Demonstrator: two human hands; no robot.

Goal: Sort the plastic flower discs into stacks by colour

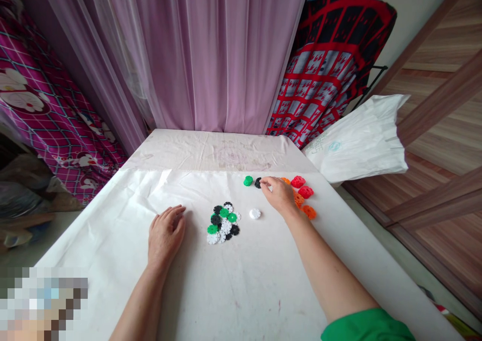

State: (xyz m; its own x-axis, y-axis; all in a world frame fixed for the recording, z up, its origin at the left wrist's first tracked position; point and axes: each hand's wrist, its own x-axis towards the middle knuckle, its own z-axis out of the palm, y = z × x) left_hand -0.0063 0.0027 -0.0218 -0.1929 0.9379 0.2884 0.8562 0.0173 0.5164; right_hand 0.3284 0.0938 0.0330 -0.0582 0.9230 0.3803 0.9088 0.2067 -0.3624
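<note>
Head cam: I've got L hand point(165, 235) open, palm down on the table point(233, 291), left of the mixed pile point(225, 225) of discs. R hand point(278, 194) is at the black discs point(257, 183), fingers bent; can't tell if gripping. White discs point(255, 214) nearer cam; green discs point(248, 181) just left of black.

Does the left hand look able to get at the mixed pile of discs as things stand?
Probably yes: the left hand is just left of the mixed pile, nothing visible stands between them, and the right hand is well clear.
</note>
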